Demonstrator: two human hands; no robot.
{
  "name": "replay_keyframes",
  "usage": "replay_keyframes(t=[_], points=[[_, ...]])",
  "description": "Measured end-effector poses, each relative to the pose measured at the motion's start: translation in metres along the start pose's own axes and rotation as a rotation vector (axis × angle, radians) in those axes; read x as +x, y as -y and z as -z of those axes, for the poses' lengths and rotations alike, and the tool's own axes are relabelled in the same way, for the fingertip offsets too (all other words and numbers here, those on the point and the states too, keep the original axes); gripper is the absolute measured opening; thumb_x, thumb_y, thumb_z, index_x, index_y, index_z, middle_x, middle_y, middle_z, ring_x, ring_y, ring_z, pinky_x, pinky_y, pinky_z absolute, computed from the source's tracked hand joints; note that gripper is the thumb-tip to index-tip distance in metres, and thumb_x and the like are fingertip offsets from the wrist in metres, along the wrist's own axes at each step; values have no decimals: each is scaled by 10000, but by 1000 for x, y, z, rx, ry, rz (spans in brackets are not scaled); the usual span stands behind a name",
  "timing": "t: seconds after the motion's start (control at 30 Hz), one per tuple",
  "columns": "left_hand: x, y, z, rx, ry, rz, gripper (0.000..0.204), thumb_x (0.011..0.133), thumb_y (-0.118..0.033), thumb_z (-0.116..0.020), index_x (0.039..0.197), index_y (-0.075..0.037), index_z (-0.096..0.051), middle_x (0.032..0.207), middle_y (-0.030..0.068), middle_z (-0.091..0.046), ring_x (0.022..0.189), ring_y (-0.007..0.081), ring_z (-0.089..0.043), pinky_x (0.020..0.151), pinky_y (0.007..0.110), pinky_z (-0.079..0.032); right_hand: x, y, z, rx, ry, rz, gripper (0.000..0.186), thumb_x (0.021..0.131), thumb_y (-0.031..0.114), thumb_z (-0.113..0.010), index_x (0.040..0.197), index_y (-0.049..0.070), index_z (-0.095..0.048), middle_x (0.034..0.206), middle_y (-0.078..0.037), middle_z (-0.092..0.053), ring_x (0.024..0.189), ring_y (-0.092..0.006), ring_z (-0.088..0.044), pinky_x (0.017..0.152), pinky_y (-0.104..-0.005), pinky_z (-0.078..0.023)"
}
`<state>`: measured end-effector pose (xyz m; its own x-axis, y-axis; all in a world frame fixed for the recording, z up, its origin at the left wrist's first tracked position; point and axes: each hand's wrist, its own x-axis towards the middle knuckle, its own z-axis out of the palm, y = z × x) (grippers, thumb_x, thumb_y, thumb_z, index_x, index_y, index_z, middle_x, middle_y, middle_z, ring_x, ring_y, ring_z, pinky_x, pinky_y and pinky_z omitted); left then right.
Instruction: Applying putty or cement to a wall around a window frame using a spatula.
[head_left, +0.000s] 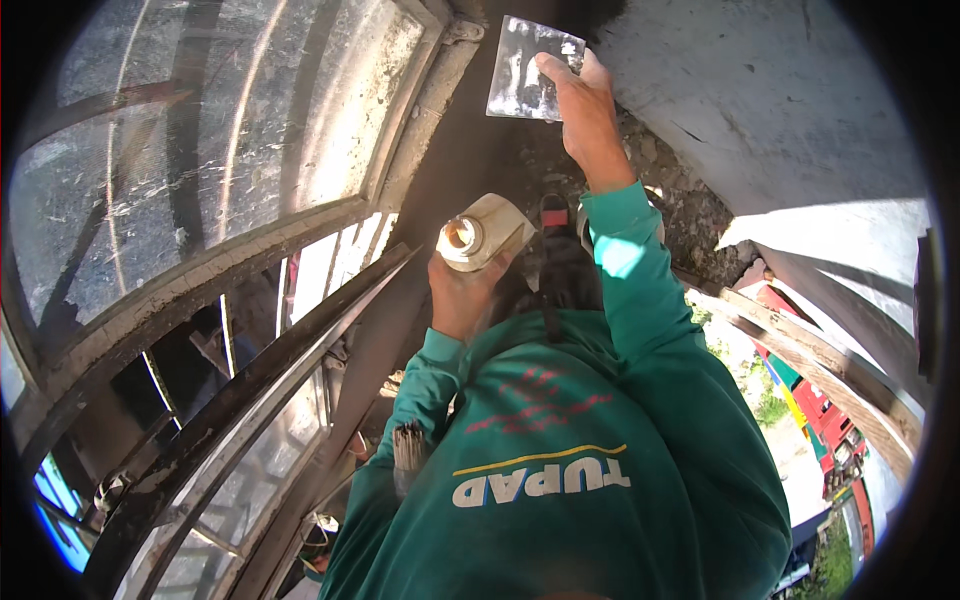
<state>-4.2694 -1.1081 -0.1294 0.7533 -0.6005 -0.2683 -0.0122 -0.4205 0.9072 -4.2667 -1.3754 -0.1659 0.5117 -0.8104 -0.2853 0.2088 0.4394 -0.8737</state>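
My left hand (462, 297) is wrapped round a dirty off-white plastic bottle (497, 228) in front of my body. The bottle's round mouth is uncapped and tilts toward me. Further out and to the right, my right hand (588, 105) grips a flat, square-edged grey plate (522, 70) smeared with white, its thumb lying across the plate's face. White residue coats the fingers of that hand. Beside my left upper arm a brush (408, 450) stands with its worn bristles up; what keeps it there is hidden.
A large dusty window panel (215, 130) in a worn frame leans in on the left. Below it run dark beams (270, 390). A grey wall surface (760, 110) rises at the right, above rough rubble (675, 190). Wooden boards (820, 375) lie at the lower right.
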Motion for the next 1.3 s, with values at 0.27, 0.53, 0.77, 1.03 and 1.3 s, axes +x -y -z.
replay_keyframes(t=[0.27,0.53,0.77,1.03,1.3], points=[[36,-14,5,45,11,-143,386,802,-161,-876,1103,18,-713,1021,133,-774,930,243,-756,822,367,-597,-34,-1,142,-401,103,-103,341,964,108,-647,1273,-32,-615,1113,-88,-712,958,-145,-658,876,-310,-532],[28,-3,-8,90,0,-15,503,772,-154,-899,1179,18,-658,1088,101,-751,961,184,-716,869,348,-583,-82,-45,170,-157,-94,-381,328,957,44,-646,1283,2,-634,1133,-46,-711,997,-136,-673,888,-292,-534],[14,23,-21,50,18,178,578,800,-130,-869,1286,53,-615,1185,139,-741,1058,175,-701,930,350,-564,-122,-143,234,-1110,328,595,261,937,41,-660,1196,53,-689,1358,-232,-591,1328,-385,-550,1109,-459,-456],[21,59,-42,136,-7,104,568,808,-149,-880,1265,64,-618,1121,141,-753,1020,203,-726,886,343,-581,-126,-144,255,-605,118,-197,460,1054,447,-545,1138,6,-647,966,-160,-717,1043,-281,-698,892,-421,-566],[76,26,-42,207,4,-52,466,797,-151,-888,1185,3,-681,1082,127,-767,982,223,-748,873,362,-594,-81,-90,172,-584,587,-212,775,881,200,-760,1558,26,-427,1336,-105,-685,932,-117,-701,772,-220,-499]])
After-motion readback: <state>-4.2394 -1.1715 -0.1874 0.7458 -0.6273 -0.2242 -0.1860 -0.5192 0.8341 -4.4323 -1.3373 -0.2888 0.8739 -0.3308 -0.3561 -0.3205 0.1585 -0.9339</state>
